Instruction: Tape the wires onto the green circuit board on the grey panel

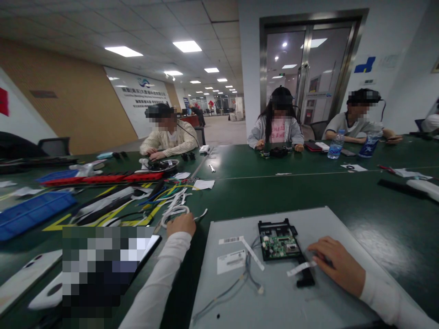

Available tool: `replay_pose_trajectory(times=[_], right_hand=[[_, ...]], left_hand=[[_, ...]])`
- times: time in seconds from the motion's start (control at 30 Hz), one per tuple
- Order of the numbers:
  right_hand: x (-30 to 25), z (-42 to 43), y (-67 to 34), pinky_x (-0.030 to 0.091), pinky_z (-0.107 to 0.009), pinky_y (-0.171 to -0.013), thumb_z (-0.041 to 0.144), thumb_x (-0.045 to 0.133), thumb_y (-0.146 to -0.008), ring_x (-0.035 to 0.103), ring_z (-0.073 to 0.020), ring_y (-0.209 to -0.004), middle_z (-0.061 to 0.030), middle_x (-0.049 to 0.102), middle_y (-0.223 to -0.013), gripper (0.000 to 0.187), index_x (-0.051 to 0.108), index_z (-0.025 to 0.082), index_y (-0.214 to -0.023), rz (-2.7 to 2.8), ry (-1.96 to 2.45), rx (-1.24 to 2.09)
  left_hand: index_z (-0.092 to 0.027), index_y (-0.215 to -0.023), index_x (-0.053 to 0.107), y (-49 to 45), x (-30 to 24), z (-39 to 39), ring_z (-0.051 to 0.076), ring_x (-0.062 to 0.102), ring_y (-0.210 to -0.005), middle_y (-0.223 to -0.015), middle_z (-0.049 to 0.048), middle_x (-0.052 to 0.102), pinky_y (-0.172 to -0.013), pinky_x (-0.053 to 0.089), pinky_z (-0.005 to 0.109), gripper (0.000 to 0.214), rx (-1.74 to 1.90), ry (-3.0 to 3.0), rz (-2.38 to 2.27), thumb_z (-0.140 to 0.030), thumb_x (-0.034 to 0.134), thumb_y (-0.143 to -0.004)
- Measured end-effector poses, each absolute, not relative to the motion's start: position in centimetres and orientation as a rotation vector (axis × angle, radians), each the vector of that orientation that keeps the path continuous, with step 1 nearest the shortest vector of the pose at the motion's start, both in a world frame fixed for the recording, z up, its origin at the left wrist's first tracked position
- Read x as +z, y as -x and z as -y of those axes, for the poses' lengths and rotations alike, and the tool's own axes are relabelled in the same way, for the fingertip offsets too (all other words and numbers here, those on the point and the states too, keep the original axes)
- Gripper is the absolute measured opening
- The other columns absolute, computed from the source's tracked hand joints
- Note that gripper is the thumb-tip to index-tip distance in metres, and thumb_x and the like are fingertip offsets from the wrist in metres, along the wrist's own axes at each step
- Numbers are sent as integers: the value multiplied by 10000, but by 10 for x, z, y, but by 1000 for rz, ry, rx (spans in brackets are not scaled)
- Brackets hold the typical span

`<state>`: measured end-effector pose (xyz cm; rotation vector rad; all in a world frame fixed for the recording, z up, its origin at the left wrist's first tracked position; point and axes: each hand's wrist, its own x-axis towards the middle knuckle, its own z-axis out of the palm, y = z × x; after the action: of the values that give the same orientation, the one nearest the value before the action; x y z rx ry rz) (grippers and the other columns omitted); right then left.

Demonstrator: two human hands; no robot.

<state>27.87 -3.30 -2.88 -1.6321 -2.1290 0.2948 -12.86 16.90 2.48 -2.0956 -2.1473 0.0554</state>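
My left hand [181, 225] reaches to a bundle of white cables [174, 211] left of a flat grey panel [284, 301]. Its fingertips are hidden, so I cannot tell whether it grips anything. My right hand [339, 264] is over the panel with curled fingers, at the end of a white tape strip [295, 270]. That strip crosses a black bracket [305, 278] joined to a green circuit board [279, 245]. Thin grey wires [236, 279] run from the board's left side across the panel. Another white strip [254, 254] and a paper label [231, 261] lie beside them.
Phones [29, 278] lie at the near left. A blue tray [34, 212], red strips [123, 177] and more cables are farther left. A wrench [212, 168] lies mid-table, and a water bottle [336, 145] stands far right. Three people sit across the green table [240, 192].
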Motion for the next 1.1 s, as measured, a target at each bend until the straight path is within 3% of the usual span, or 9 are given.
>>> replay_pose_trajectory(times=[0.17,0.4,0.6,0.73,0.87,1.1], right_hand=[[-30,32,-279,369,-317,-716,261,436,-779,484,-168,-781,-30,562,-756,206,558,213,-938,2129,1610,285],[-33,30,-281,387,-333,-715,279,437,-782,501,-173,-768,-36,572,-747,204,568,209,-921,2112,1585,303],[-25,21,-277,401,-338,-773,320,429,-784,532,-174,-843,-42,597,-877,236,566,214,-945,1926,1524,317],[0,0,-260,405,-318,-794,370,463,-762,552,-169,-852,-35,608,-889,292,538,217,-1000,1758,1423,501],[20,-36,-237,424,-303,-734,397,466,-759,578,-154,-752,-27,625,-739,372,481,181,-1062,1592,1226,809],[14,-84,-221,438,-292,-675,401,602,-633,573,-146,-687,-33,613,-713,337,571,151,-856,1459,1048,1038]], left_hand=[[-196,-811,597,121,32,-166,254,533,-884,-924,89,602,-720,358,384,234,-33,2125,2090,-234,373,-758],[-217,-789,581,86,52,-146,209,550,-793,-820,36,607,-646,357,294,194,-207,2213,1940,-276,398,-759],[-222,-809,555,33,62,-109,148,542,-748,-778,-3,605,-649,341,252,168,-502,2507,1601,-253,390,-792],[-211,-815,548,-4,60,-87,148,523,-770,-780,4,587,-692,332,268,156,-639,2566,1404,-214,392,-798],[-197,-801,544,-26,54,-75,156,502,-755,-755,19,563,-726,324,297,155,-666,2580,1261,-197,389,-801],[-197,-807,541,-27,39,-75,166,479,-755,-734,26,537,-721,324,315,168,-679,2568,1162,-181,374,-807]])
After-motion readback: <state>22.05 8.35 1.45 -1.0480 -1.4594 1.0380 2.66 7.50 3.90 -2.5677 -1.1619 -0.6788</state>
